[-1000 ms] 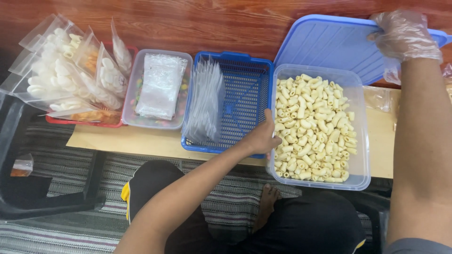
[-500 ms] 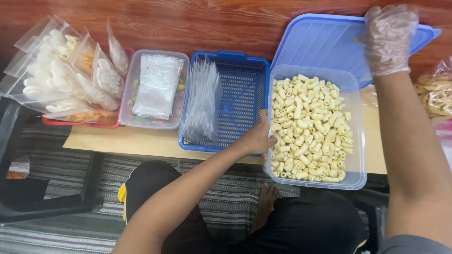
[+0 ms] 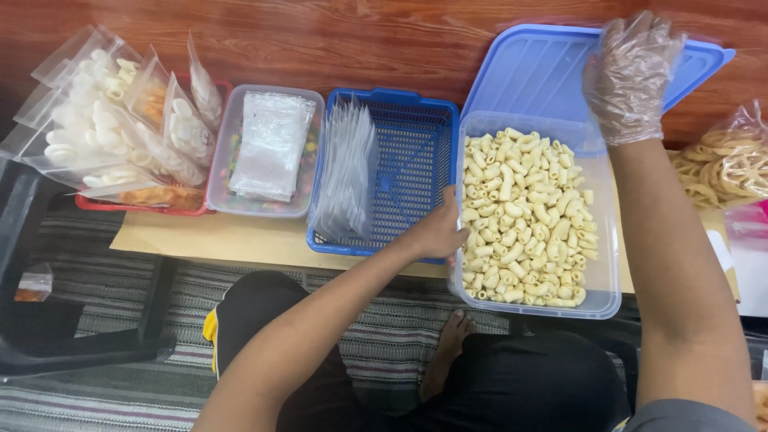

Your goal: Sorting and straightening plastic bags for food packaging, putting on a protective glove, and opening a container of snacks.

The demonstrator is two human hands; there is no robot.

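**Two hands on the tub of macaroni snacks**

The left hand (image 3: 438,232), bare, is closed over the near-left rim of the clear plastic tub (image 3: 606,272), fingers curled against the wall and thumb on the outside, clasping the edge; the right hand (image 3: 632,76), in a thin clear disposable glove, lies spread on the blue lid (image 3: 536,72) that leans behind the tub's far edge, fingers pressing its surface and its upper rim, though whether they hook over that rim I cannot tell.

The tub sits on the low wooden table (image 3: 240,240), filled almost to the brim with pale elbow-shaped snack pieces (image 3: 524,216); judged from that fill, it is likely moderately heavy, its thin walls liable to flex, so the rim at two opposite sides looks the soundest hold; the pieces themselves look light, dry and brittle; the lid seems light, stiff enough at the rim, somewhat slick under a glove.

Just left of the tub stands a blue basket (image 3: 416,152) holding a stack of empty clear pouches (image 3: 348,172); further left of the tub, a clear tray (image 3: 268,148) with more pouches, then a red tray (image 3: 172,204) of filled bags (image 3: 104,128); right of the tub lies a bag of ring-shaped crackers (image 3: 724,164).
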